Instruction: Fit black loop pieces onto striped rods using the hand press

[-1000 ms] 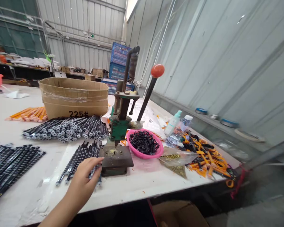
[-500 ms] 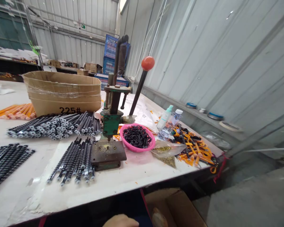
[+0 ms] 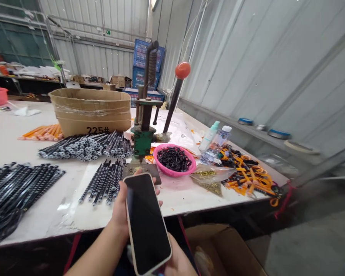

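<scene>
A phone with a dark screen and a pale case is held upright in front of me, above the table's front edge. My left hand wraps round it from the left, fingertips showing past its right edge. Low on the right, my right hand grips the phone's bottom corner; part of its fingers is hidden behind it. Just beyond the phone stands a green hand press with a red-knobbed lever. The phone covers part of the press's base plate.
Bundles of black-and-white striped rods lie left of the press. Behind them is a cardboard box. To the right are a pink basket of black pieces, a bag of brass bits, bottles and orange straps.
The phone has come into view, held by both hands. Earlier only one hand showed at the bottom edge. The view has shifted left, so the scene sits further right.
</scene>
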Motion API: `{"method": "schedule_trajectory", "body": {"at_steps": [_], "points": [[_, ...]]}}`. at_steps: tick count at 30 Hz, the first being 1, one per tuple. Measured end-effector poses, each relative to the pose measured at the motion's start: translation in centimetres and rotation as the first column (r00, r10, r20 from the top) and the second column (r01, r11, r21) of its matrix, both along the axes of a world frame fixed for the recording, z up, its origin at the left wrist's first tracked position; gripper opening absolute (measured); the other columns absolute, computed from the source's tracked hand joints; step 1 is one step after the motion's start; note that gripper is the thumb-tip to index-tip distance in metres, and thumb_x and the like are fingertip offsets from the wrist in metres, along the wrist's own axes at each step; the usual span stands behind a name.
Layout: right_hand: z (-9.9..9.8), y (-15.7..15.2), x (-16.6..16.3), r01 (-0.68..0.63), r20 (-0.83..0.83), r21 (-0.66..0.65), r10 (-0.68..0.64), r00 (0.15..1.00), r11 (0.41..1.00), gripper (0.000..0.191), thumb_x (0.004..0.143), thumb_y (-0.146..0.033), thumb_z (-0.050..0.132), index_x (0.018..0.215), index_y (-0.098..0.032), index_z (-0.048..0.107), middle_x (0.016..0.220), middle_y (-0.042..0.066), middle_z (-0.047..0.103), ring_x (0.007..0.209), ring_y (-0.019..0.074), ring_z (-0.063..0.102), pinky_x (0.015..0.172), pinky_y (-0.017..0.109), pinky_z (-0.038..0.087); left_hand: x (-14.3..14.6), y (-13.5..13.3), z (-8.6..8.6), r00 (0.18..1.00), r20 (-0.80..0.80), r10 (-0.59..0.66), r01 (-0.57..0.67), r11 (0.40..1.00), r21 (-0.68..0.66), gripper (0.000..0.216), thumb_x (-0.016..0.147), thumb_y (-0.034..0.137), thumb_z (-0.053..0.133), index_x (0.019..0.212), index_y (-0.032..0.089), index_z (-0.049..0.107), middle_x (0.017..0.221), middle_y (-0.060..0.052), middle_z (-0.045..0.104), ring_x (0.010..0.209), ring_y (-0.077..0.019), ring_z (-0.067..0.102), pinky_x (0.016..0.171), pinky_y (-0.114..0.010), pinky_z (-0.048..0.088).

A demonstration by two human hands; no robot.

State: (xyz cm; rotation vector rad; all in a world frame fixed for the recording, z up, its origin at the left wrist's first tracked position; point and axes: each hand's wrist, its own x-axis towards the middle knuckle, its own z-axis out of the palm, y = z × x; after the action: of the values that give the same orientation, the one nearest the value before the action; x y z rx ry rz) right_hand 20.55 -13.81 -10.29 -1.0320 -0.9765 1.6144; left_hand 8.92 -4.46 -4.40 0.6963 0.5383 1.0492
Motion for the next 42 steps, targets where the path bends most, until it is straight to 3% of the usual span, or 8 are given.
{"method": "schedule_trajectory", "body": {"at_steps": [6,15,21,27,30,33,37,42], "points": [[2.9,2.6,-2.3,0.05,-0.254,-0.018,-0.053,0.966,0.999,0.057,0.044,-0.03,0.073,0.095,-0.015,0.05,0.09,0.006,0.062,0.087,0.021,0.054,0.078,0.033,0.039,-0.4,1.9,1.3,0.999,0.01,-0.053,0.05,0.983,0.177,0.067,0.069,0.064,0.001,0.123,0.028,0.018,0.121,-0.009,0.044,0.103,-0.0243,0.046,0.079,-0.047,0.039],[2.3,2.3,-3.3,0.277,-0.179,-0.1,-0.291,0.94,0.956,0.046,0.045,-0.02,0.071,0.087,-0.013,0.054,0.08,0.005,0.065,0.076,0.0191,0.058,0.073,0.032,0.044,0.1,1.8,0.2,0.97,0.198,-0.142,0.117,0.984,0.133,0.067,0.067,0.066,0.012,0.121,0.029,0.024,0.117,-0.008,0.047,0.103,-0.026,0.046,0.083,-0.048,0.033],[2.6,2.2,-3.0,0.274,-0.124,-0.093,-0.284,0.951,0.957,0.045,0.046,-0.021,0.071,0.087,-0.014,0.055,0.079,0.004,0.065,0.075,0.0184,0.058,0.07,0.03,0.045,0.3,1.8,-0.3,0.855,0.444,-0.268,0.215,0.962,0.167,0.059,0.069,0.062,0.023,0.118,0.03,0.032,0.114,-0.009,0.049,0.101,-0.0254,0.047,0.083,-0.044,0.034],[1.5,1.9,-3.4,0.27,-0.055,-0.092,-0.276,0.96,0.958,0.05,0.048,-0.028,0.07,0.09,-0.013,0.049,0.083,0.007,0.063,0.078,0.0203,0.057,0.073,0.033,0.043,0.4,1.9,-0.7,0.822,0.486,-0.297,0.254,0.955,0.154,0.059,0.07,0.061,0.023,0.12,0.03,0.031,0.115,-0.01,0.048,0.102,-0.0271,0.046,0.08,-0.044,0.035],[0.0,1.6,-3.2,0.3,0.041,-0.005,-0.299,0.953,0.954,0.061,0.049,-0.038,0.068,0.099,-0.017,0.039,0.089,0.008,0.058,0.079,0.0198,0.056,0.071,0.033,0.044,0.2,1.9,-0.7,0.808,0.495,-0.319,0.284,0.947,0.148,0.06,0.07,0.062,0.024,0.121,0.03,0.029,0.117,-0.011,0.047,0.102,-0.0288,0.045,0.079,-0.044,0.036],[0.2,2.3,-1.8,0.32,0.109,0.325,-0.371,0.922,0.89,0.067,0.057,-0.053,0.055,0.109,-0.023,0.026,0.107,0.009,0.046,0.091,0.0208,0.05,0.074,0.035,0.043,0.0,1.8,-0.6,0.791,0.51,-0.337,0.318,0.939,0.128,0.06,0.07,0.061,0.022,0.122,0.03,0.027,0.116,-0.01,0.048,0.101,-0.029,0.046,0.077,-0.044,0.037],[4.8,5.2,1.4,-0.011,0.442,0.697,-0.417,0.794,0.717,0.058,0.071,-0.053,0.038,0.119,-0.026,0.021,0.125,0.007,0.026,0.114,0.0238,0.027,0.091,0.042,0.026,0.1,1.4,-0.2,0.81,0.49,-0.322,0.317,0.944,0.096,0.06,0.072,0.058,0.025,0.124,0.028,0.023,0.112,-0.009,0.052,0.102,-0.0274,0.046,0.078,-0.043,0.037],[9.3,7.2,2.7,-0.349,0.725,0.674,-0.495,0.479,0.651,0.044,0.075,-0.045,0.037,0.115,-0.025,0.034,0.115,0.006,0.04,0.108,0.022,0.034,0.089,0.042,0.025,0.3,0.7,0.1,0.824,0.458,-0.334,0.32,0.941,0.111,0.063,0.07,0.056,0.035,0.124,0.026,0.023,0.11,-0.008,0.052,0.103,-0.0268,0.044,0.083,-0.041,0.033]]}}
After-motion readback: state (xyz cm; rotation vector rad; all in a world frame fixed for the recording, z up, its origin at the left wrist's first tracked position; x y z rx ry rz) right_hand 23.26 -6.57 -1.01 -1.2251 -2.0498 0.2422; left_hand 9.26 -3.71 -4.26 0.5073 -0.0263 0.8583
